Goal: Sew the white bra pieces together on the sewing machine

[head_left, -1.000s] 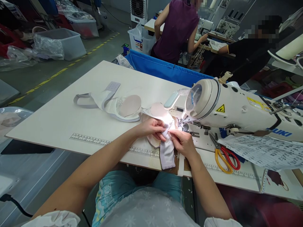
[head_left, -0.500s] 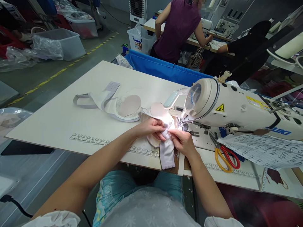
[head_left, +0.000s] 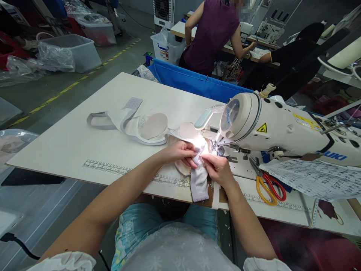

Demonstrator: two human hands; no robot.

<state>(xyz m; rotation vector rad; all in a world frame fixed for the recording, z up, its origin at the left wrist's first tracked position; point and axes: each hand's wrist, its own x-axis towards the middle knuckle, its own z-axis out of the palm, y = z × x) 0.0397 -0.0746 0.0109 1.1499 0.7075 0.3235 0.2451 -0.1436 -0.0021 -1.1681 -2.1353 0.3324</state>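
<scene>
A pale bra lies stretched across the white sewing table, one cup and a strap to the left, its near wing hanging toward the front edge. My left hand is closed, pinching the bra's fabric beside the needle area. Close by on the right, my right hand pinches the same fabric edge between thumb and fingers. The lit needle area of the sewing machine is just beyond my fingertips. Part of the bra under my hands is hidden.
Scissors with red and yellow handles lie right of my right hand, beside a printed sheet. Ruler markings run along the table front. A blue cloth bin borders the far edge. Two people work beyond it.
</scene>
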